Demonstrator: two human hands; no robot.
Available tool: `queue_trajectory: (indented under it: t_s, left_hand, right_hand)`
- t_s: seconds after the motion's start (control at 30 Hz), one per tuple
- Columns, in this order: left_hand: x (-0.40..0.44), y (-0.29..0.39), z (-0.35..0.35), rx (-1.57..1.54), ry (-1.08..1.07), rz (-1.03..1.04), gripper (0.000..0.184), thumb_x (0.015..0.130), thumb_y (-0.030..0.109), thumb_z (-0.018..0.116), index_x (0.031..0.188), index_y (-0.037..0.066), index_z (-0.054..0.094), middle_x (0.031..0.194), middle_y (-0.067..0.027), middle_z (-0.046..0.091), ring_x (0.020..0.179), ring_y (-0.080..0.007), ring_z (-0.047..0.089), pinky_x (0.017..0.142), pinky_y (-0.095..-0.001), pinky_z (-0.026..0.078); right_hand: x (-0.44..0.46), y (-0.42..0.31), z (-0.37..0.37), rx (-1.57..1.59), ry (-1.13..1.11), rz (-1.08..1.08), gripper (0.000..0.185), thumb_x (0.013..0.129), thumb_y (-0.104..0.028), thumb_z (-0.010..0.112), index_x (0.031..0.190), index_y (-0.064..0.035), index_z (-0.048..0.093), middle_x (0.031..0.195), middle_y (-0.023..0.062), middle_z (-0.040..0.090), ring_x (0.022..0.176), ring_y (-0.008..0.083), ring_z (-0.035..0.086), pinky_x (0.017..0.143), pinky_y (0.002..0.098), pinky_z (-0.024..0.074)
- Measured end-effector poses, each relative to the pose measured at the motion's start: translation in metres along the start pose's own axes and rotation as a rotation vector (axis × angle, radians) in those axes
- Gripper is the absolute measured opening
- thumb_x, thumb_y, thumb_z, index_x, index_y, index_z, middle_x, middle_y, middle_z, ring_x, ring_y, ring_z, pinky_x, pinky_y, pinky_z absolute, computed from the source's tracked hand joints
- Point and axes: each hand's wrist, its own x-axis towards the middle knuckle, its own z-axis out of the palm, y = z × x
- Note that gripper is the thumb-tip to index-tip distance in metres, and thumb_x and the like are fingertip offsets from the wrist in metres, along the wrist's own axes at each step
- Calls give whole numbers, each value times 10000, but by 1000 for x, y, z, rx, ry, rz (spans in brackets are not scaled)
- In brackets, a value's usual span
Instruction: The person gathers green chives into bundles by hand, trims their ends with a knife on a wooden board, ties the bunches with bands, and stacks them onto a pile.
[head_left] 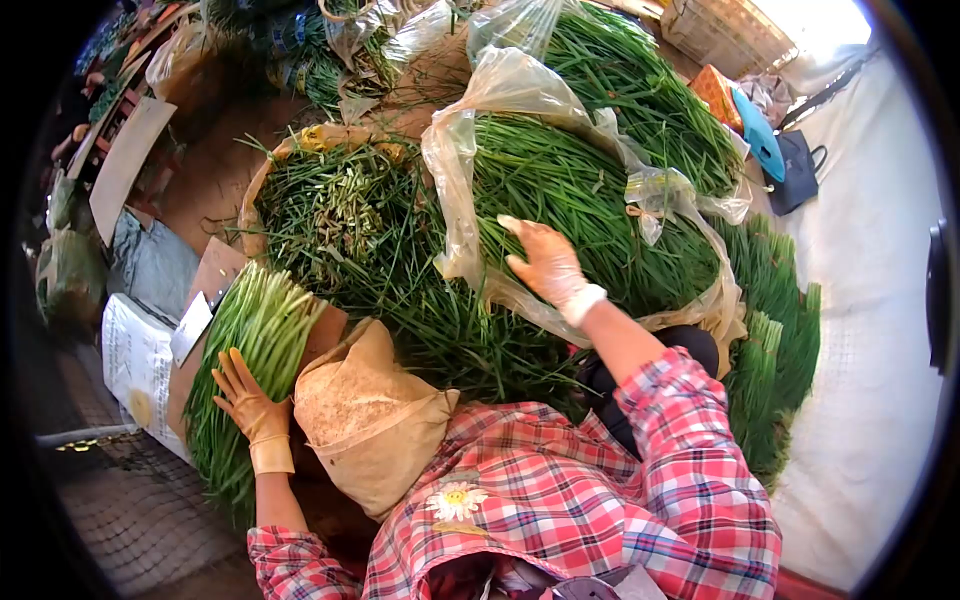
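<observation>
My left hand [250,405], in a thin tan glove, lies with spread fingers on the near side of a thick bunch of garlic chives [258,315], whose pale cut ends point away from me. The bunch rests on a brown board [213,272]. Also gloved, my right hand [548,265] reaches over the near edge of a clear plastic bag [455,190] packed with long green chives [580,190]. Its fingers are apart, just above or touching the leaves; I cannot tell which. Between my arms, a tan cloth sack [375,410] sits by my lap.
Loose leaves and trimmings [345,215] heap up ahead, spilling toward my lap. More chives [640,90] stand behind the bag, and several bunches [760,350] lie at right beside a white sheet [860,350]. A flat pale blade-like piece [192,328] lies on the board. A crate [725,40] stands at the back.
</observation>
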Motion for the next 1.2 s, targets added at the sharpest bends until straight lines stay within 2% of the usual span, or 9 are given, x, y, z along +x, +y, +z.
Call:
queue_trajectory:
  t_s: [0.27, 0.37, 0.43, 0.63, 0.77, 0.93, 1.03, 1.13, 1.2]
  left_hand:
    - [-9, 0, 3, -22, 2, 27, 1161, 624, 373, 784, 1461, 134, 16, 1521, -76, 79, 1386, -348, 87, 1064, -587, 159]
    - [-11, -7, 0, -90, -51, 29, 1159, 614, 355, 792, 1461, 142, 31, 1517, -78, 102, 1384, -350, 97, 1069, -577, 160]
    - [-12, -13, -1, -131, -102, 47, 1164, 587, 275, 816, 1460, 155, 56, 1513, -75, 126, 1381, -349, 112, 1070, -576, 162]
    - [-18, -1, -51, -262, 79, 67, 1010, 635, 80, 761, 1446, 130, 162, 1473, -110, 247, 1366, -352, 177, 1086, -517, 183]
    - [-14, 88, -107, -885, 156, 525, 638, 729, 20, 681, 1314, 36, 428, 1331, -161, 462, 1254, -307, 412, 1044, -380, 322]
    - [0, 238, -112, -1675, -660, 460, 505, 764, 33, 663, 1243, 18, 502, 1228, -141, 553, 1129, -273, 534, 962, -325, 419]
    - [1, 321, -104, -1965, -819, 179, 624, 733, 51, 711, 1296, 44, 443, 1209, -135, 559, 1084, -231, 555, 946, -329, 432]
    - [-3, 365, -93, -2125, -835, 286, 642, 761, 46, 666, 1329, 39, 366, 1266, -138, 501, 1158, -234, 483, 978, -366, 396]
    - [-3, 375, -94, -2313, -874, -74, 524, 762, 47, 655, 1243, 26, 447, 1141, -163, 572, 1046, -262, 553, 929, -378, 443]
  right_hand:
    - [10, -14, 42, -486, -113, 185, 1014, 626, -404, 746, 1438, -144, 197, 1271, 21, 385, 1118, 191, 402, 885, 365, 376]
    - [3, 15, 79, -552, 125, 65, 921, 698, -315, 692, 1447, -167, 178, 1255, 11, 402, 1082, 190, 418, 872, 364, 381]
    - [14, -2, 40, -588, -88, 160, 648, 817, -121, 517, 1408, -211, 268, 1194, 23, 466, 958, 169, 487, 778, 358, 430]
    - [16, 30, 12, 166, -218, 248, 827, 694, -107, 679, 1402, -122, 253, 1225, 213, 495, 1037, 354, 539, 931, 361, 427]
    - [0, 42, -36, 882, -255, 497, 738, 665, -62, 708, 1340, -78, 410, 1187, 144, 559, 1017, 201, 540, 929, 293, 413]
    - [-23, 54, -92, 1299, -82, 392, 761, 686, -116, 777, 1332, 1, 393, 1206, 42, 530, 1088, 154, 493, 962, 293, 376]
    - [-32, 43, -106, 1247, 13, 379, 745, 672, -55, 753, 1327, -5, 401, 1180, 55, 546, 1049, 131, 502, 925, 257, 402]
    - [-43, 5, -101, 473, 79, 94, 586, 702, -167, 704, 1237, -69, 488, 1135, 127, 583, 1027, 219, 565, 924, 336, 429]
    - [-48, -6, -103, 271, 28, -54, 526, 709, -191, 697, 1193, -80, 524, 1118, 144, 585, 1008, 248, 575, 913, 352, 438]
